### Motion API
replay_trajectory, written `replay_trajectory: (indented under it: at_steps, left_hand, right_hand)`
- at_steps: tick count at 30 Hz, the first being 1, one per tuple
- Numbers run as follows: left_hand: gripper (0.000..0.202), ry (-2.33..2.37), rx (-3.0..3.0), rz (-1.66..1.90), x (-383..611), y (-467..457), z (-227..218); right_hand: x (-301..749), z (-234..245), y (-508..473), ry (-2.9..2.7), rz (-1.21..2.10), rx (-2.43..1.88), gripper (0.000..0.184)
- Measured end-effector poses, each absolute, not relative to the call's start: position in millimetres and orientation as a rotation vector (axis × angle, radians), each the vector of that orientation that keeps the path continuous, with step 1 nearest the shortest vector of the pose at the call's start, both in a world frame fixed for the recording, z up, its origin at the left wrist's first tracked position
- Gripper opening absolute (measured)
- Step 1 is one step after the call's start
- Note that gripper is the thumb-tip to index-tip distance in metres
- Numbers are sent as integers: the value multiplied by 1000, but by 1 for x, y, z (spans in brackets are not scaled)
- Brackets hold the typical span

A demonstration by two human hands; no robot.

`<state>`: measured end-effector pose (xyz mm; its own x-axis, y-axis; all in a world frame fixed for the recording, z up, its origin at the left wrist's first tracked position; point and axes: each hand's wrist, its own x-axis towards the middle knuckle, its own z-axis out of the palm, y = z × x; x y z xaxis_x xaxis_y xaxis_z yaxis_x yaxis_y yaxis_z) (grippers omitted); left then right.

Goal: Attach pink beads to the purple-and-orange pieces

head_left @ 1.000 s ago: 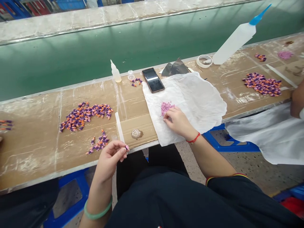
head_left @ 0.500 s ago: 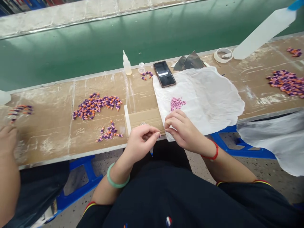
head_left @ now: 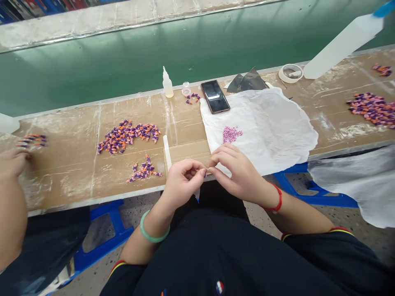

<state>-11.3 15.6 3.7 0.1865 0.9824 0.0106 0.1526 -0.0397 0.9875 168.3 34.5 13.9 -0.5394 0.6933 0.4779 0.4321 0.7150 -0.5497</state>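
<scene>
The left hand (head_left: pixel 182 183) pinches a tiny purple piece (head_left: pixel 205 174); the right hand (head_left: pixel 237 174) closes narrowly beside it. On the counter (head_left: pixel 74 185), a small squeeze bottle (head_left: pixel 168 85) holds pale liquid beside a small clear jar (head_left: pixel 186 88).

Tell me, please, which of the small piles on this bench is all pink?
The pink pile on the crumpled white sheet; the others are purple and orange and lie on the cardboard.

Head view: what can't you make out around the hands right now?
All in the head view:
Whatever the left hand pinches: hidden by its fingers.
Blue-tipped stick: mostly hidden behind that hand.
Squeeze bottle: nozzle cut off by the top right corner.
Pink pieces on the white sheet: too small to make out.
</scene>
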Motion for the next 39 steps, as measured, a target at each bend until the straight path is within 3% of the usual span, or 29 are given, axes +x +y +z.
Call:
replay_trajectory:
  at_steps: [5,21,39]
  left_hand:
    - [14,1156,1389,1048,-11,14,5]
    - [12,1140,1264,1036,-28,11,3]
    - [15,1235,1019,1065,-63,-3,-28]
  right_hand:
    - [166,14,32,-2078,718,-917,15]
    - [158,8,38,-2170,772,-872,17]
    - [119,3,103,-3165,9,-519,17]
